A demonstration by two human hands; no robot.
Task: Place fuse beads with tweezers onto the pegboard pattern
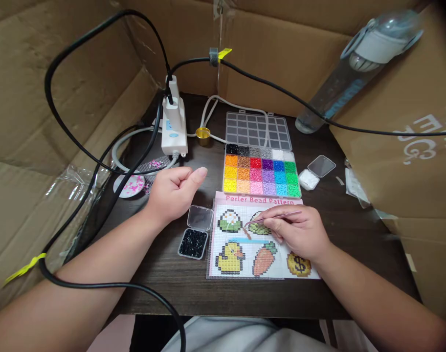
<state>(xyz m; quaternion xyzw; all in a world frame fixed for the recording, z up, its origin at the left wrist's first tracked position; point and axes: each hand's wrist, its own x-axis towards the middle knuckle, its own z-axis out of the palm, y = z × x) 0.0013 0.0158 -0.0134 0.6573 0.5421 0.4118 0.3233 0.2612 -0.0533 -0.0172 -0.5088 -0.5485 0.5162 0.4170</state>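
My right hand pinches a pair of pinkish metal tweezers, their tips pointing left over the pattern sheet. Close below the tips, a short brown strip of beads lies on the sheet, and a light blue row runs beneath it. What looks like a clear pegboard covers much of the sheet, with a duck, a carrot and other pixel pictures showing. My left hand is curled into a loose fist, thumb along the top, with nothing seen in it. Nearest to it is an open small box of black beads.
Behind the sheet stands an open bead case in many colours. A box of white beads sits right, a gold cup and power strip behind. Black cables cross my left arm. A water bottle leans against cardboard walls.
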